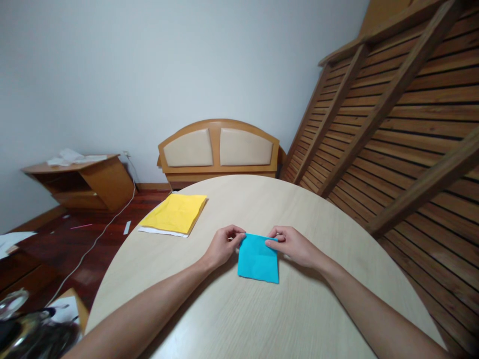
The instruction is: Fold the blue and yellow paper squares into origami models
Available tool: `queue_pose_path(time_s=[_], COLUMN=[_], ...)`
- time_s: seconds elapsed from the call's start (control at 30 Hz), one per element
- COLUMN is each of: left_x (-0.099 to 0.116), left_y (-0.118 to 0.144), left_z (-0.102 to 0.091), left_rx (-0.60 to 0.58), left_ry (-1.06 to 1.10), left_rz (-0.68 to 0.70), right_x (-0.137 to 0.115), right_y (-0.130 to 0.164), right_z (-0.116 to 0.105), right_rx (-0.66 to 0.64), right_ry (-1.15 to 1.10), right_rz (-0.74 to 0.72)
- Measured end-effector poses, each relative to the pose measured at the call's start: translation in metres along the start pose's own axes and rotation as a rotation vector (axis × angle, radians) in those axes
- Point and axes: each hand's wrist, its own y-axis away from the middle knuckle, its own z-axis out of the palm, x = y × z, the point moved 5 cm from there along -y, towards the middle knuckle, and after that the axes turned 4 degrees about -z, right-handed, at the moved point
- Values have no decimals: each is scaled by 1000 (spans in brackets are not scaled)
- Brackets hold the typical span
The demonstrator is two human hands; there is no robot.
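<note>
A small square of blue paper (pixel 258 262) with faint crease lines is held up over the round table, its face toward me. My left hand (pixel 226 243) pinches its upper left corner between thumb and fingers. At the upper right corner, my right hand (pixel 290 244) grips the sheet, thumb in front and fingers behind. Whether the lower edge touches the table I cannot tell. Farther left lies a stack of yellow paper (pixel 175 213) with a white sheet showing under it.
The round pale wooden table (pixel 318 309) fills the foreground. Behind it stands a padded headboard (pixel 216 144). A slatted wooden frame (pixel 374 129) leans on the right. At left are a low cabinet (pixel 101 184), a cable (pixel 108 227) on the floor, and clutter near the table edge.
</note>
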Motion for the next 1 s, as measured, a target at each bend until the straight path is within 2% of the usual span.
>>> queue_pose_path(time_s=[0.23, 0.37, 0.57, 1.0], left_x=[-6, -7, -1, 4], left_y=[-1, 2, 11, 14], left_z=[3, 7, 16, 17], left_rx=[-73, -110, -205, -266], left_ry=[78, 47, -17, -259], left_rz=[-55, -88, -50, 75], right_x=[2, -1, -5, -8], right_y=[-2, -3, 0, 3], right_z=[-3, -1, 11, 25], right_rx=[16, 23, -76, -186], right_ry=[118, 141, 127, 74], right_rz=[-56, -75, -28, -23])
